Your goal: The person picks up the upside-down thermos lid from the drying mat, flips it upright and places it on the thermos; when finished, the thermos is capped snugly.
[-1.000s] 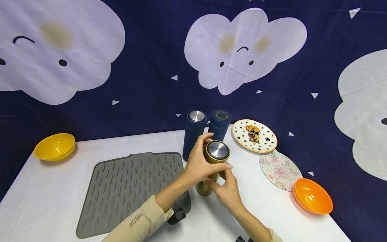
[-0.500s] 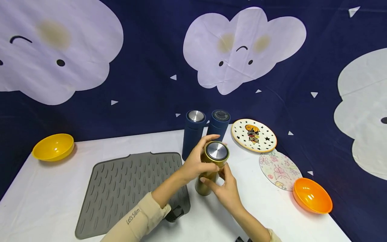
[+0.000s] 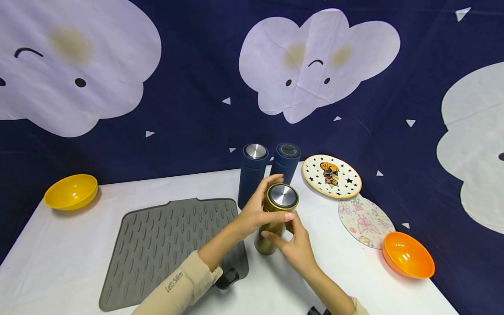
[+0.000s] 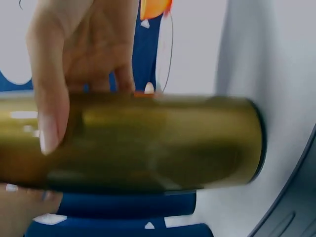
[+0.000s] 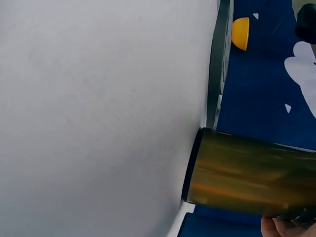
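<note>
A gold vacuum flask point(image 3: 271, 234) with a steel-topped lid point(image 3: 282, 195) is upright between both hands, right of the grey mat. Its base meets the tabletop or hovers just over it; I cannot tell which. My left hand point(image 3: 252, 214) grips the upper part just below the lid, thumb across the front and fingers round the far side. Lower down, my right hand point(image 3: 297, 249) holds the body between thumb and fingers. The left wrist view shows the right thumb point(image 4: 52, 118) on the flask's side. In the right wrist view fingers point(image 5: 289, 227) touch the flask point(image 5: 247, 175).
Two dark blue flasks point(image 3: 252, 175) point(image 3: 285, 164) stand close behind. A grey ridged mat point(image 3: 173, 249) lies left, with a yellow bowl point(image 3: 71, 192) beyond it. On the right are a star-patterned plate point(image 3: 342, 177), a round floral mat point(image 3: 364, 221) and an orange bowl point(image 3: 407, 256).
My left thumb slid back to the left along the flask's upper part, then partly forward again. The right thumb shifted slightly left. The flask has stayed nearly in place.
</note>
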The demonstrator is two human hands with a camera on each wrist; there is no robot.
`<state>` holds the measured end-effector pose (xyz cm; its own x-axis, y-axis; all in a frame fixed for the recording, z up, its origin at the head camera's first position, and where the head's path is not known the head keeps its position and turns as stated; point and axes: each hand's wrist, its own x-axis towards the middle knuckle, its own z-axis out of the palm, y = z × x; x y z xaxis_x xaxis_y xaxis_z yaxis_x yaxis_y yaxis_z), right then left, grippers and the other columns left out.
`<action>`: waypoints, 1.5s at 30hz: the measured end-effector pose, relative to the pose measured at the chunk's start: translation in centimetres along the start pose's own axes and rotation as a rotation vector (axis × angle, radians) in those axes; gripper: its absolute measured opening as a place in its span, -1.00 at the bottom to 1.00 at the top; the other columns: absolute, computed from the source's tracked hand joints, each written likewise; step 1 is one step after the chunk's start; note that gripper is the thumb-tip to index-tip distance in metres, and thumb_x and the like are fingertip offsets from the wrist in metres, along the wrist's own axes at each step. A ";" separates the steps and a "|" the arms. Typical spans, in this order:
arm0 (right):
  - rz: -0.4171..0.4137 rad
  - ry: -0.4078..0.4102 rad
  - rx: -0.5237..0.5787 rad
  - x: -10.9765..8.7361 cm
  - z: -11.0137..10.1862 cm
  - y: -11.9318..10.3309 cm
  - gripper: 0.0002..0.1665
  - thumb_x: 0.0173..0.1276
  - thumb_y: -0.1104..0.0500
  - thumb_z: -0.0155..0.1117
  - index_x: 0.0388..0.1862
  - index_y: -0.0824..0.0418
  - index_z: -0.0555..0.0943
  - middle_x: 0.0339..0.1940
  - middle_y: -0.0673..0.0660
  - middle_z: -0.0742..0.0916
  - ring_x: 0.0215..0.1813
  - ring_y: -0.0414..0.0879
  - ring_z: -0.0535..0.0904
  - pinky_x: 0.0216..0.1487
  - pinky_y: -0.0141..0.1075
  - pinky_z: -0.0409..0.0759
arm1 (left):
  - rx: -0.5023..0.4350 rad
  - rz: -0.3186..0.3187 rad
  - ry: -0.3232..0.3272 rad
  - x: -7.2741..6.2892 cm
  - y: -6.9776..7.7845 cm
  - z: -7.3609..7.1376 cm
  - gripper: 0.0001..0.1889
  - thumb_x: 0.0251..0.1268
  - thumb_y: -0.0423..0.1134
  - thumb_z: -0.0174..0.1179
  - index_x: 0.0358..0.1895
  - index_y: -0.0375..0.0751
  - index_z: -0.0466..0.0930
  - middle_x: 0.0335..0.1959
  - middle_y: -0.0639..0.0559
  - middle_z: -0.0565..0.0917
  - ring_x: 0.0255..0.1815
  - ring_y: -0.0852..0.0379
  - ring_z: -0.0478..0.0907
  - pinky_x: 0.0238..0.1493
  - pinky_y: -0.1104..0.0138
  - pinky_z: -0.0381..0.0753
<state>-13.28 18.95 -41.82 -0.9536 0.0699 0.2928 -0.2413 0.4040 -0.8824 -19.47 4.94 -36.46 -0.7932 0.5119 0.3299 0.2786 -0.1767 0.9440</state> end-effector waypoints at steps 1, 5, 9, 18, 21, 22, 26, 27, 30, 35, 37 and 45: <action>-0.008 -0.001 -0.003 0.0 0.0 0.0 -0.27 0.08 0.26 0.54 0.24 0.18 0.45 0.19 0.14 0.65 0.25 0.07 0.56 0.30 0.11 0.47 | 0.060 0.025 0.039 -0.1 0.0 0.3 -0.02 -0.07 -0.17 0.51 0.47 -0.12 0.15 0.36 -0.15 0.35 0.26 0.05 0.43 0.29 0.12 0.44; -0.019 0.001 -0.009 0.0 -0.1 0.1 -0.32 0.07 0.37 0.48 0.21 0.25 0.48 0.14 0.16 0.66 0.20 0.09 0.58 0.25 0.10 0.50 | 0.302 0.098 0.199 -0.2 0.3 1.3 0.01 -0.19 -0.09 0.61 0.40 -0.12 0.21 0.26 -0.05 0.43 0.22 0.09 0.46 0.22 0.17 0.49; -0.014 -0.009 0.000 0.0 0.0 0.1 -0.27 0.13 0.26 0.52 0.28 0.19 0.43 0.20 0.15 0.64 0.23 0.09 0.58 0.29 0.10 0.48 | 0.129 0.128 0.117 0.0 0.2 0.9 -0.11 -0.07 -0.27 0.39 0.42 -0.18 0.16 0.29 -0.18 0.45 0.26 -0.10 0.46 0.27 0.06 0.47; -0.023 0.004 -0.019 -0.1 0.1 0.2 -0.29 0.08 0.36 0.48 0.24 0.27 0.46 0.17 0.18 0.66 0.22 0.10 0.58 0.25 0.08 0.51 | 0.310 0.033 0.223 -0.3 0.1 1.2 -0.03 -0.19 -0.07 0.60 0.35 -0.13 0.24 0.21 -0.05 0.48 0.28 0.02 0.39 0.26 0.05 0.43; -0.007 -0.003 -0.011 0.0 0.2 0.2 -0.26 0.09 0.29 0.51 0.26 0.19 0.44 0.19 0.13 0.65 0.22 0.06 0.58 0.27 0.05 0.50 | 0.141 0.043 0.136 -0.4 -0.1 0.7 -0.23 -0.08 -0.26 0.45 0.26 -0.22 0.27 0.12 -0.17 0.56 0.11 0.03 0.53 0.18 0.12 0.49; -0.001 -0.004 -0.005 0.0 0.2 0.2 -0.24 0.09 0.27 0.53 0.27 0.16 0.43 0.20 0.12 0.64 0.24 0.05 0.57 0.28 0.07 0.49 | 0.079 0.039 0.099 -0.4 0.0 0.4 -0.26 -0.09 -0.31 0.38 0.25 -0.25 0.28 0.12 -0.20 0.57 0.10 0.04 0.52 0.22 0.12 0.46; -0.013 -0.002 0.007 0.0 0.2 0.3 -0.23 0.09 0.21 0.57 0.28 0.12 0.42 0.21 0.10 0.64 0.26 0.03 0.54 0.30 0.11 0.46 | 0.030 0.017 0.030 -0.4 0.1 -0.1 -0.25 -0.10 -0.28 0.34 0.31 -0.21 0.32 0.19 -0.15 0.51 0.13 0.07 0.44 0.28 0.06 0.35; -0.023 -0.001 0.003 0.0 0.2 0.3 -0.24 0.10 0.23 0.56 0.27 0.14 0.43 0.20 0.11 0.64 0.26 0.04 0.54 0.29 0.11 0.47 | 0.081 0.026 0.052 -0.4 0.2 0.0 -0.23 -0.09 -0.23 0.40 0.31 -0.17 0.33 0.20 -0.10 0.49 0.15 0.08 0.42 0.29 0.07 0.34; -0.044 0.002 -0.009 0.0 0.1 0.3 -0.29 0.09 0.32 0.52 0.23 0.22 0.45 0.15 0.13 0.65 0.22 0.04 0.57 0.25 0.09 0.50 | 0.231 0.066 0.153 -0.3 0.2 0.8 -0.18 -0.16 -0.15 0.58 0.27 -0.09 0.36 0.16 0.02 0.48 0.15 0.10 0.45 0.21 0.13 0.47; -0.045 -0.015 0.005 -0.1 0.0 0.2 -0.29 0.08 0.29 0.53 0.23 0.15 0.46 0.13 0.07 0.67 0.16 -0.03 0.58 0.24 0.01 0.50 | 0.079 0.067 0.032 0.3 0.1 0.1 -0.34 -0.15 -0.35 0.42 0.17 -0.24 0.43 0.01 -0.07 0.62 0.00 0.13 0.57 0.08 0.28 0.57; -0.064 -0.045 0.017 -0.1 -0.1 0.2 -0.28 0.07 0.26 0.55 0.22 0.12 0.46 0.12 0.03 0.67 0.15 -0.08 0.58 0.25 -0.02 0.48 | -0.044 0.054 -0.127 0.7 0.0 -0.9 -0.34 -0.25 -0.42 0.27 0.14 -0.36 0.44 -0.06 -0.06 0.65 -0.06 0.13 0.58 0.07 0.29 0.56; -0.241 -0.237 0.050 -0.3 -1.4 0.6 -0.38 0.02 0.31 0.57 0.10 0.10 0.58 0.05 0.04 0.72 0.17 -0.20 0.57 0.29 -0.27 0.43 | -0.231 0.043 -0.708 1.4 0.5 -3.0 -0.13 -0.68 -0.38 0.16 0.07 -0.72 0.32 -0.12 0.13 0.61 -0.07 0.14 0.52 0.13 0.27 0.49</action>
<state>-12.93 20.43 -41.96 -0.8820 -0.2382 0.4067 -0.4678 0.3374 -0.8169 -22.01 3.06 -35.49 -0.2234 0.9060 0.3596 0.1184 -0.3410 0.9326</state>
